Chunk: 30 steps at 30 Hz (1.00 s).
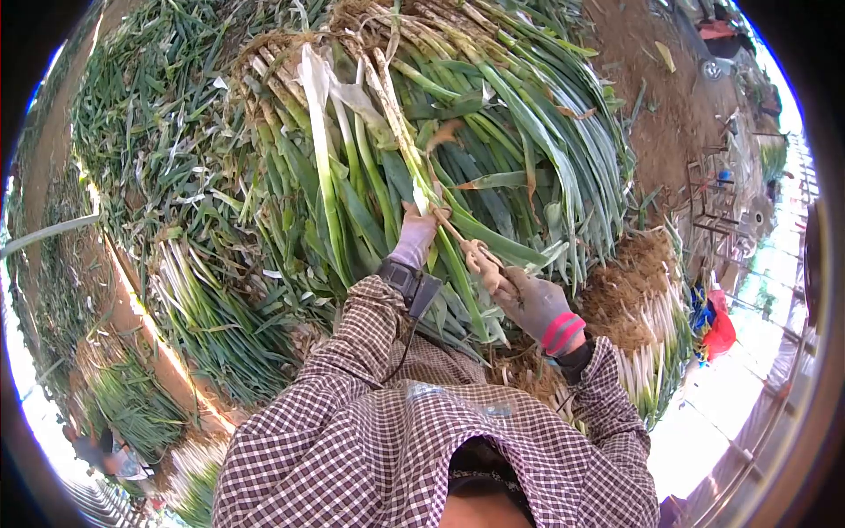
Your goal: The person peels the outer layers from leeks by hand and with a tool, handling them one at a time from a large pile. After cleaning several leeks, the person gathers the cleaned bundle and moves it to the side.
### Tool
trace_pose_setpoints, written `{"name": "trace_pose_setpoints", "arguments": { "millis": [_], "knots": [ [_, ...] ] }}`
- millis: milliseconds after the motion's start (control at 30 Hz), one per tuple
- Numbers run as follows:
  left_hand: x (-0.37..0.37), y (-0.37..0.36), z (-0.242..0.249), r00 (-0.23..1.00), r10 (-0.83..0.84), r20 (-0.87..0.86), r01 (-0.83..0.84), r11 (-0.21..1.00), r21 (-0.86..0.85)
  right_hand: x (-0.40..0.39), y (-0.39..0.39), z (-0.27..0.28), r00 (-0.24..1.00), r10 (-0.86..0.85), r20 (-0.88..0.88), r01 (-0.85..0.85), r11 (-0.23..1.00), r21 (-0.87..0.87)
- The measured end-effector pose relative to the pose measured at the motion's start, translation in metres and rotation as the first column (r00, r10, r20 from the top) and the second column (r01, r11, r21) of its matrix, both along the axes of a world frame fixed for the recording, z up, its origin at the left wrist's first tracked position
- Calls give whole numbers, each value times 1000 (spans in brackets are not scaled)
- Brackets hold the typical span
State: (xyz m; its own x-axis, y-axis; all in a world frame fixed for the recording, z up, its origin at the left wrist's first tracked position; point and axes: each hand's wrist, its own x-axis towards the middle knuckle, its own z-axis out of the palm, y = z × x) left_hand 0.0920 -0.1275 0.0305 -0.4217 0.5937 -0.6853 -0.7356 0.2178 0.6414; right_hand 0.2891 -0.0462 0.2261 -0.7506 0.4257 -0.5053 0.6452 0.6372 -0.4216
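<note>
Checked shirt [431,440] nearest, one green onion [405,148] held over the heap [572,176].
Left hand [417,236] pinches its stalk; right hand [539,308] grips a slim tool [451,227] by the wrapped handle [482,262]. The tip, hard to make out, seems near the left fingers, so a slip could nick them.

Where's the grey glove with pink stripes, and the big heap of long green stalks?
Grey glove with pink stripes [540,304], head view: grey part beside the cuff.
Big heap of long green stalks [568,167], head view: leafy right side.
</note>
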Motion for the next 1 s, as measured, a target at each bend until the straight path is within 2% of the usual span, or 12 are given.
{"name": "trace_pose_setpoints", "arguments": {
  "millis": [67,100,233,267,333,433,533,667,767,900,933,1000],
  "knots": [
    [-3,-2,5,1000,24,0,-24,999,-21,-5,0,-3,999,15,-32,-14,999,33],
    [-10,-4,25,997,-65,-29,63,995,-73,-11,1,-7,998,15,-67,-12,999,45],
    [-1,-10,19,980,-45,-194,47,999,6,-48,12,-19,999,-9,-44,12,998,55],
    [-1,-9,7,986,-85,-146,73,994,-85,-59,16,-25,999,-11,-37,13,998,65],
    [-7,-11,32,962,-183,-202,152,976,-158,-83,25,-33,998,-18,-64,23,996,86],
    [-8,-14,19,946,-180,-269,141,978,-156,-118,41,-54,989,-37,-144,53,993,105],
    [-9,-19,6,954,-166,-249,133,981,-144,-159,61,-84,977,-23,-211,50,991,127],
    [-8,-22,9,991,-41,-124,52,995,88,-223,87,-121,975,-67,-213,97,986,137],
    [-20,-25,25,986,-68,-155,77,996,52,-244,95,-131,968,-108,-227,137,984,115],
    [-45,-27,61,974,-175,-142,153,976,-155,-164,56,-63,980,-31,-196,32,999,0],
    [-42,-28,53,984,-111,-139,99,991,-92,-133,40,-49,983,3,-182,-6,1000,-20],
    [-39,-25,33,990,28,-141,-22,999,41,-99,5,-2,966,-81,-247,40,985,-165]
  ]
}}
